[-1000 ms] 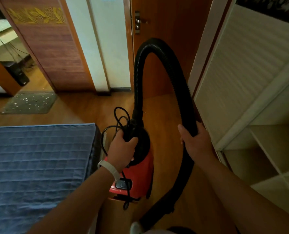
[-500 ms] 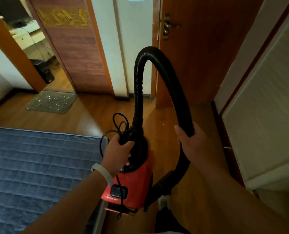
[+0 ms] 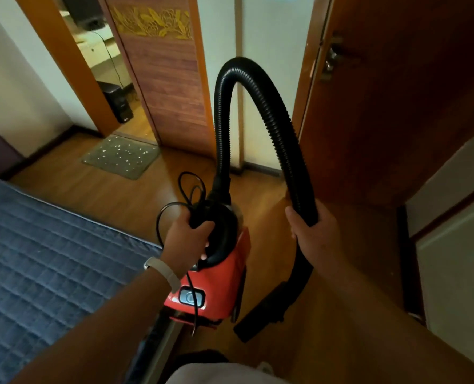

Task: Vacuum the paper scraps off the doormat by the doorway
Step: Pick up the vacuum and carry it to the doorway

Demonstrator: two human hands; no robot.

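Note:
A small red vacuum cleaner (image 3: 219, 284) hangs in the air in front of me. My left hand (image 3: 187, 239) is shut on its black top handle together with loops of the black power cord (image 3: 186, 195). My right hand (image 3: 312, 231) grips the black ribbed hose (image 3: 260, 98), which arches up from the vacuum and down to a black nozzle (image 3: 260, 314) near the floor. The grey doormat (image 3: 120, 156) lies at the far left by the open doorway, dotted with white paper scraps (image 3: 119, 153).
A bed with a blue quilted cover (image 3: 50, 259) fills the left foreground. A brown wooden door (image 3: 391, 106) stands open on the right, and a white cabinet (image 3: 457, 273) is at the far right. Wooden floor (image 3: 105, 195) runs between the bed and the mat.
The view has swung right and moved forward, so the doormat now appears larger and nearer the middle. Both hands keep their grip on the vacuum and hose.

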